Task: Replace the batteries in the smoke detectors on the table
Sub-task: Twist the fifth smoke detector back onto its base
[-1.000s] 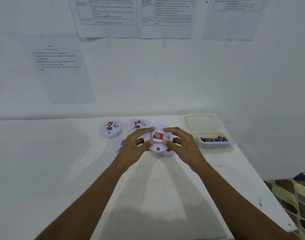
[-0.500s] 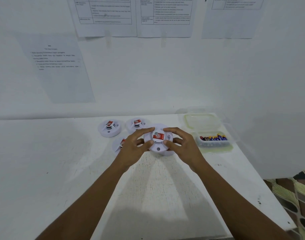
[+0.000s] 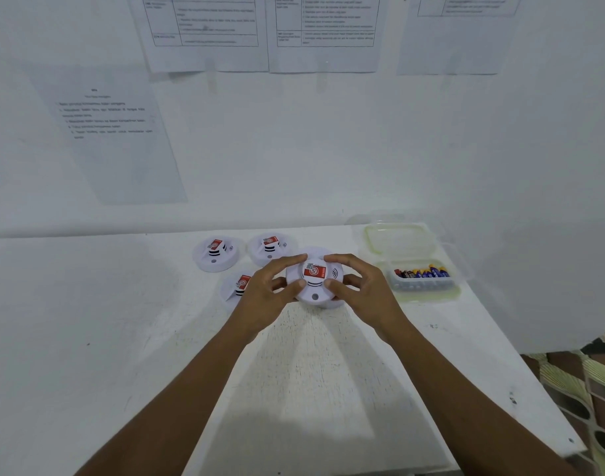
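A round white smoke detector (image 3: 314, 283) with a red label is held face up between both hands, just above the table. My left hand (image 3: 270, 293) grips its left rim with thumb and fingers. My right hand (image 3: 361, 290) grips its right rim the same way. Another white disc (image 3: 335, 304) shows partly beneath the held detector. Three more detectors lie on the table: one at the back left (image 3: 217, 253), one behind my left hand (image 3: 270, 249), and one (image 3: 235, 286) partly hidden by my left hand.
A clear plastic box (image 3: 421, 286) with several batteries (image 3: 423, 272) sits right of my hands, its lid (image 3: 397, 239) folded open behind it. The white table (image 3: 88, 321) meets a wall hung with printed sheets (image 3: 115, 132). The table's right edge (image 3: 548, 400) drops off.
Both hands keep the same grip on the detector; the fingers have shifted only slightly around its rim. Nothing else on the table has moved.
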